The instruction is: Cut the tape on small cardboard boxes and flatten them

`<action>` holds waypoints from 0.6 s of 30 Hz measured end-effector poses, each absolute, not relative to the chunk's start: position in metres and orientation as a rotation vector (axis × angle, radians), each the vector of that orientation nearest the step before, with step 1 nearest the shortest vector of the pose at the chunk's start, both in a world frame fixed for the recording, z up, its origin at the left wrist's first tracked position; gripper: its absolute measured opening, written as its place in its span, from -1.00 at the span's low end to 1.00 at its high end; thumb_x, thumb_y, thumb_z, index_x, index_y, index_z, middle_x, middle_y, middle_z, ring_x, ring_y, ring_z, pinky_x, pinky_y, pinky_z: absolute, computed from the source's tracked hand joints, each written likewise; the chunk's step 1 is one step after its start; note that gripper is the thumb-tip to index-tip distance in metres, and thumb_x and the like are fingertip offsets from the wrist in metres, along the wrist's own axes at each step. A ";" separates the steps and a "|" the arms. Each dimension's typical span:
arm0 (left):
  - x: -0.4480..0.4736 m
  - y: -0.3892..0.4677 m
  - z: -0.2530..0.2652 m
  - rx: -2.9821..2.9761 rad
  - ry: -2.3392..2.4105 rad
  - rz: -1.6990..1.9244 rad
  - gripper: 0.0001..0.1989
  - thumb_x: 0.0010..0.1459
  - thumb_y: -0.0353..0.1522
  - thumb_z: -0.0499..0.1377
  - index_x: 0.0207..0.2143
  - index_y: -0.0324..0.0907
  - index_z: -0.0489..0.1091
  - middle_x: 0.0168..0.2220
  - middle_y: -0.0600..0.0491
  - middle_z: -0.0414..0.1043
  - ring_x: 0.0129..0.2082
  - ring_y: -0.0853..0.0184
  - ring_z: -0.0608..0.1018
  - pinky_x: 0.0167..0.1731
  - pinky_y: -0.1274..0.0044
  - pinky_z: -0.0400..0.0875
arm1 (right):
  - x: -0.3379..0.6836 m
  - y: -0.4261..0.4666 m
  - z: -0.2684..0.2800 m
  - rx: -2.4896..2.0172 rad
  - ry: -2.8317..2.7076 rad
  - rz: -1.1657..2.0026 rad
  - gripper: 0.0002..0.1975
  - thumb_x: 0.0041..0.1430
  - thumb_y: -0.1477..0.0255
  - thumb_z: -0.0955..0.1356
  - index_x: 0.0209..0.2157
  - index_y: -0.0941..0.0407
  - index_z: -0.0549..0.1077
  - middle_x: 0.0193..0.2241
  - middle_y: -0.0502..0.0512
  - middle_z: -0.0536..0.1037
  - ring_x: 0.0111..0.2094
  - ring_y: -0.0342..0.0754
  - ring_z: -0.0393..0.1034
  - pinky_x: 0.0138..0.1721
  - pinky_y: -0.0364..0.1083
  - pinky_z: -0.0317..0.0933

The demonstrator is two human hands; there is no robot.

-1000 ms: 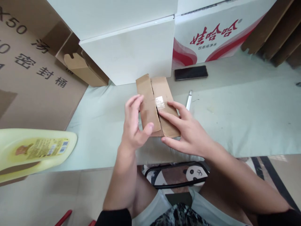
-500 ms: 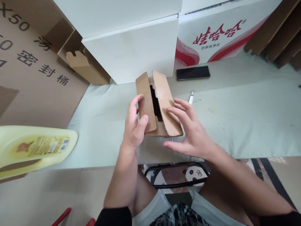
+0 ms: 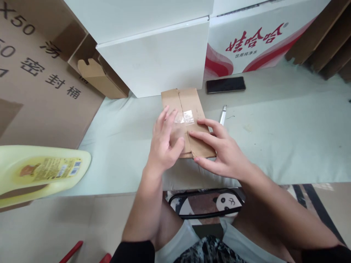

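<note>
A small brown cardboard box [image 3: 192,100] sits on the pale green cloth, its two top flaps folded down and meeting along a middle seam. Shiny clear tape [image 3: 188,117] lies across that seam. On the left flap rests my left hand [image 3: 166,140], fingers stretched out. My right hand [image 3: 219,146] touches the right flap with its fingers spread, the thumb at the near edge of the box. Just beyond the right hand lies a utility knife [image 3: 223,115] with a white handle. What is inside the box is hidden.
Behind the box stand white cartons [image 3: 156,62], one with red print [image 3: 253,45]. A black phone [image 3: 225,84] lies before them. At left are a large brown carton [image 3: 35,106], an open small box [image 3: 101,78] and a yellow bottle [image 3: 41,173]. The cloth-covered table [image 3: 287,146] ends near my knees.
The box's two flaps have gone from raised, with a dark gap between them, to folded down flat. Both hands have moved in onto the flaps, the left one to the right.
</note>
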State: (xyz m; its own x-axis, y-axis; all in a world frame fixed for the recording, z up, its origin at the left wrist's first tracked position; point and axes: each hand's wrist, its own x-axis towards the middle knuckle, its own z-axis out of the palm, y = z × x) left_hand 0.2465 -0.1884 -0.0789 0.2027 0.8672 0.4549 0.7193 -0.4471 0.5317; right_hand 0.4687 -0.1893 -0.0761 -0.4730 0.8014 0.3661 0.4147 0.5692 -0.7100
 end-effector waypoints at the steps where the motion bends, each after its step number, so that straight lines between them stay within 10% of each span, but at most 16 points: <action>1: 0.246 -0.188 -0.078 2.277 1.522 1.048 -0.44 0.36 -0.18 0.05 0.36 -0.07 0.23 0.44 -0.15 0.12 0.41 -0.01 0.25 0.36 0.09 0.18 | 0.468 -0.188 -0.076 -0.973 -2.095 0.717 -0.48 0.25 0.08 0.38 0.16 0.01 0.48 0.29 0.30 0.31 0.33 0.30 0.23 0.28 0.35 0.26; 14: 0.247 -0.186 -0.074 2.207 1.536 1.114 -0.56 0.38 -0.17 0.03 0.14 -0.13 0.51 0.22 -0.04 0.51 0.30 0.09 0.44 0.36 0.08 0.24 | 0.474 -0.182 -0.079 -0.946 -1.955 0.744 -0.58 0.34 0.11 0.29 0.09 0.02 0.51 0.23 0.27 0.37 0.28 0.22 0.30 0.23 0.27 0.31; 18: 0.247 -0.186 -0.077 2.188 1.552 1.125 -0.58 0.33 -0.23 0.06 0.14 -0.10 0.49 0.22 -0.01 0.51 0.32 0.11 0.42 0.37 0.06 0.22 | 0.493 -0.162 -0.083 -1.424 -1.708 0.571 -0.69 0.32 0.24 0.25 -0.07 0.03 0.53 -0.05 0.24 0.53 -0.07 0.15 0.48 -0.07 0.17 0.42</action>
